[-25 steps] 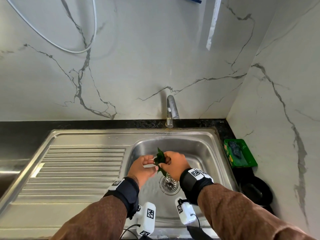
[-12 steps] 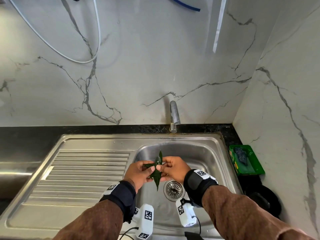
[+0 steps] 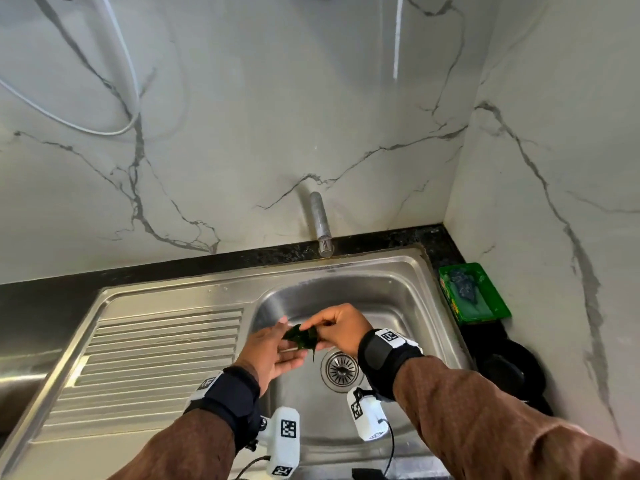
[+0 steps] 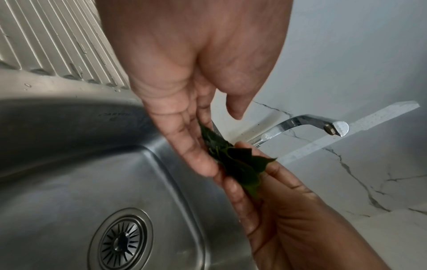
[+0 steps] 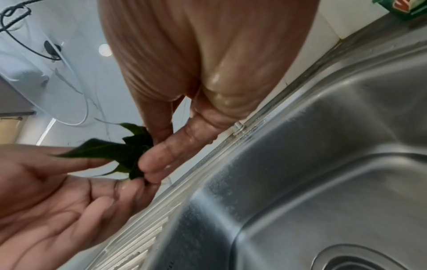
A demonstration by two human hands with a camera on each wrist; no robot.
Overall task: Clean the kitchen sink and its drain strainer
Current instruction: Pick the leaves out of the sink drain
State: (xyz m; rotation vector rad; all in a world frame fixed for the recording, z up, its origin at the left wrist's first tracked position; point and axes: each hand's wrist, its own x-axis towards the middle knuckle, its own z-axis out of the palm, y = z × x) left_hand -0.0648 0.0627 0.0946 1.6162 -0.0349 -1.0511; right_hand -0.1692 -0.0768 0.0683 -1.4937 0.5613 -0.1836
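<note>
The right hand (image 3: 341,329) pinches a small bunch of dark green leaves (image 3: 302,337) betw. thumb and fingertips, fingers curled on it. The left hand (image 3: 273,351) lies flat beside it, palm up, fingers straight and relaxed, and the leaves touch its fingers (image 4: 184,138); it does not grip them. Both hands are together, held over the basin of the sink (image 3: 398,296), a little toward its left wall and above the drain strainer (image 3: 341,368).

The step in hand seems to be collecting leaf scraps out of the sink, approx. an early part of the cleaning. To do it well: lay the whole bunch in the open left palm before the right hand lets go, then close the left fingers, so that no piece falls back. The leaves look wet and thin, so I think they will stick to skin and tear easily; better to wipe them off on the palm than to shake. Keep the hands away from the strainer holes, because a small piece dropped there can go into the slots.

The strainer sits in its place at the basin bottom, w/ no scraps on it that I can see. The faucet (image 3: 320,223) at the back edge gives no water. A green box (image 3: 474,294) stands on the surface at the right edge of the sink.
</note>
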